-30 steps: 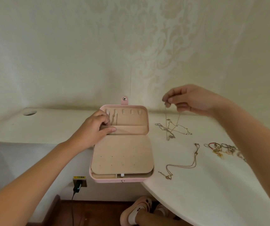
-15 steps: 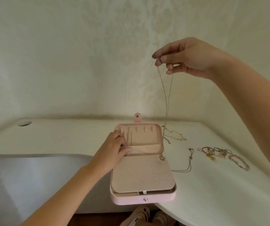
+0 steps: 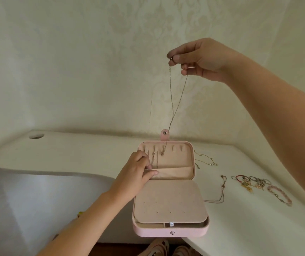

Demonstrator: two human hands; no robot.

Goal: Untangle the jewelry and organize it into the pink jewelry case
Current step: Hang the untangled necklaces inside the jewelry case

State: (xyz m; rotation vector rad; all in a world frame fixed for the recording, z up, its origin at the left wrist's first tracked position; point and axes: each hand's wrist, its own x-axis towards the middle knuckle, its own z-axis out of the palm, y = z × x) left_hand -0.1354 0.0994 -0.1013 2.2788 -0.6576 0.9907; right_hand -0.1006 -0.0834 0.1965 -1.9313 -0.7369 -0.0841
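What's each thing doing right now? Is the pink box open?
pink jewelry case: open, front overhanging the table edge.
right hand: up high, pinching the long necklace.
long necklace: dangling, low end at the lid's hooks.
left hand: gripping the lid's pocket edge.
hung chains: on the lid's left hooks.
loose necklace: lying on the table.
thin chain: lying loose.
ring cluster: heaped.
pink bracelet: lying flat.

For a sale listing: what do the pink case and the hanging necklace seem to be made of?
Pink case: probably faux leather outside, matte and slightly textured; its beige lining looks like velvety fabric, without shine. Hanging necklace: thin metal chain, gold-toned, with small glints; real gold cannot be told.
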